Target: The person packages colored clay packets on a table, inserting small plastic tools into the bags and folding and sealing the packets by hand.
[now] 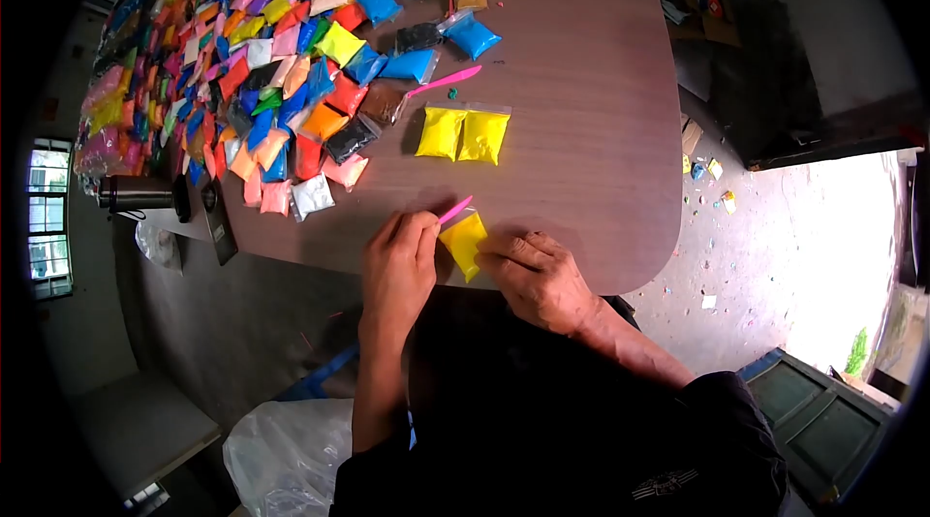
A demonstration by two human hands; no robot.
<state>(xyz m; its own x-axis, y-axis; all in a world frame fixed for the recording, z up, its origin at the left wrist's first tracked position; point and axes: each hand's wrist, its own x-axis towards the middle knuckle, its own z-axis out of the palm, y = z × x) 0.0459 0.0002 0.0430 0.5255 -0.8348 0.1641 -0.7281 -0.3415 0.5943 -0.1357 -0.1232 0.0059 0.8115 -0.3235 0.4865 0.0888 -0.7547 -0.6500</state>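
Near the table's front edge, my left hand (399, 260) is closed around a pink plastic tool (455, 210), whose tip points up and right over the top of a yellow packet (465, 244). The packet's right side is pinched by my right hand (531, 270), its fingers pressed together. Just beyond my hands, two more yellow packets (441, 133) lie side by side on the table, their clear top edges facing away from me. A second pink tool (446, 81) lies farther back, beside a brown packet (384, 102).
A large pile of coloured packets (320, 120) covers the table's left and back. A metal flask (140, 193) is at the far left. The brown table (591, 110) has a rounded right corner. A clear plastic bag (291, 459) hangs below, and small scraps dot the floor at right.
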